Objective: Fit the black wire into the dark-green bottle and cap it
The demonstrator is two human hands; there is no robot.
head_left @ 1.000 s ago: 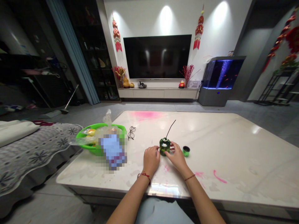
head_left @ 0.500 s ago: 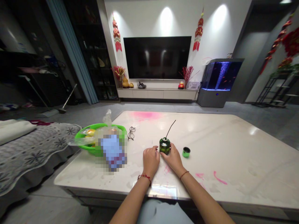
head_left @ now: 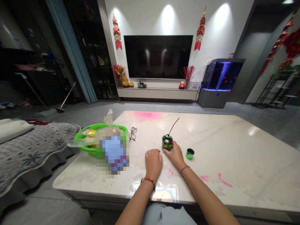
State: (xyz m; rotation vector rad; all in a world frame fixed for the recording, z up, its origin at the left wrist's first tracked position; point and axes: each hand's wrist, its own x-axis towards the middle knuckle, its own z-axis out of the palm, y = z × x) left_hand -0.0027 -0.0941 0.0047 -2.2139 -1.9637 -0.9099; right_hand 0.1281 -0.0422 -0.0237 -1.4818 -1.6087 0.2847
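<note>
A dark green glass bottle [head_left: 167, 143] stands upright on the table, with one thin black stick [head_left: 173, 126] leaning right out of its narrow neck. My right hand [head_left: 175, 153] grips the bottle's lower right side between thumb and fingers. To the right of that hand sits a small green cap-like ring [head_left: 190, 153] with a dark inside. My left hand [head_left: 154, 162] rests on the tabletop, nearer to me and left of the bottle, apart from it. Its fingers are curled together, the tips partly hidden, and I see nothing in them.
The pale marble table [head_left: 234, 150] bears pink stains. At left stands a green basket [head_left: 87, 152] with bagged items, a blurred blue thing [head_left: 114, 151] overlapping its front. Eyeglasses [head_left: 132, 133] lie beside it. A patterned sofa cover [head_left: 47, 140] is at far left.
My left hand has drawn back from the bottle toward me. The bottle has shifted slightly away from me, still in my right hand. The view has moved a little.
</note>
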